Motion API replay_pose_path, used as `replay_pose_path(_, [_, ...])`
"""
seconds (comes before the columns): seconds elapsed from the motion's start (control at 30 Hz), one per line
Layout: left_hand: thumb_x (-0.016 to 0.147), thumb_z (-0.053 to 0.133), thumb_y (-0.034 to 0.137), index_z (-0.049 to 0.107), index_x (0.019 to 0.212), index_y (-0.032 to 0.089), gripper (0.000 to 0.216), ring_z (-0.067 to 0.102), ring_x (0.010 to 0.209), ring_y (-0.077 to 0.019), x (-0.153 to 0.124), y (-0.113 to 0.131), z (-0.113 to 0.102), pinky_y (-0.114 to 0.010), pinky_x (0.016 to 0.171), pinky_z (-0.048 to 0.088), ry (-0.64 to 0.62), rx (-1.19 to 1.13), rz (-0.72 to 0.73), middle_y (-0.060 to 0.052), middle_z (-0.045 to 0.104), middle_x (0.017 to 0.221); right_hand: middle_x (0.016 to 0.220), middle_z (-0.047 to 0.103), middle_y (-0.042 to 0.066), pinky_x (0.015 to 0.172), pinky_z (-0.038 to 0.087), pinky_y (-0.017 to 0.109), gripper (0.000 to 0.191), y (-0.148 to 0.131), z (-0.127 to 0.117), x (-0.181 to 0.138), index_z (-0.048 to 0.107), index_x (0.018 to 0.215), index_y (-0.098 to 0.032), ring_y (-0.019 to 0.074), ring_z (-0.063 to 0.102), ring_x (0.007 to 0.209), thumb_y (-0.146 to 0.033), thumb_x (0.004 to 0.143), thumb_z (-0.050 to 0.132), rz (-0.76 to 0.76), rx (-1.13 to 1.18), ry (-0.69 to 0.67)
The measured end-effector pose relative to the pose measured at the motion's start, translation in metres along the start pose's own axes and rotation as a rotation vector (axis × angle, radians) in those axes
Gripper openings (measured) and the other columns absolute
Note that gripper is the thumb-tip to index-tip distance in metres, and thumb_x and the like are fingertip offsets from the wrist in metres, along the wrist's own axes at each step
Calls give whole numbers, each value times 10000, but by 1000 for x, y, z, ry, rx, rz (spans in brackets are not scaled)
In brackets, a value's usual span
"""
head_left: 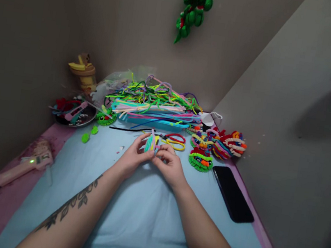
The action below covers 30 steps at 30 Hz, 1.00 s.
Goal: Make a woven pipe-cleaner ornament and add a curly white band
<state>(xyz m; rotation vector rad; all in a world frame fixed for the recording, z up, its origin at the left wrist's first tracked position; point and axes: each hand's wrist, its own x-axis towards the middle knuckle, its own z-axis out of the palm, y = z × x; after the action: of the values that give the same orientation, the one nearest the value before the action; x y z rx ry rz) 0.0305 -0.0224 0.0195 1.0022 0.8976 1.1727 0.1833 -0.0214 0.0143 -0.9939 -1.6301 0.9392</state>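
Thing: pastel fuzzy pipe-cleaner bundle (151, 143), seemingly light, bendy; best pinched low.
Grip: left hand (131, 158), right hand (169, 164) clamp its six-o'clock end.

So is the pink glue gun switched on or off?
On, it seems: a small green light glows on the pink glue gun lying at the left edge of the table.
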Motion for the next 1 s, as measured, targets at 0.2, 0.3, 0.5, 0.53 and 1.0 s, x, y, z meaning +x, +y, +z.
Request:
replay_pose_path(0.2, [705,748,312,399,1364,257,748,553,1099,-227,1,1,-9,-344,940,425,-103,70,53,-90,542,1262,886,525,32,732,446,297,84,-6,-5,2,681,712,-218,176,538,869,-273,767,649,-10,7,-80])
replay_pose_path(0.3, [706,744,304,418,1335,227,713,558,1084,-228,3,1,-10,-344,933,434,-114,126,89,-89,568,1214,918,535,33,731,437,294,56,-4,-8,3,654,712,-211,181,539,898,-254,747,650,-12,5,-92])
replay_pose_path(0.5, [711,717,286,486,1268,251,604,435,1244,-267,3,-2,-12,-433,1037,366,107,705,452,-102,461,1311,924,544,38,669,434,275,104,0,-10,3,610,878,-213,175,536,872,-264,787,614,-21,30,120])
replay_pose_path(0.53, [719,706,270,494,1267,251,587,408,1268,-269,2,-3,-12,-438,1055,347,106,802,515,-107,434,1330,928,542,41,667,435,275,94,0,-10,3,614,870,-213,177,533,879,-267,793,612,-36,11,147])
replay_pose_path(1.0, [759,683,259,451,1300,280,589,429,1245,-263,0,-7,-10,-447,1036,385,130,1002,635,-106,402,1322,878,507,28,617,407,274,102,-8,-4,2,589,647,-196,146,503,746,-218,746,592,35,-78,206])
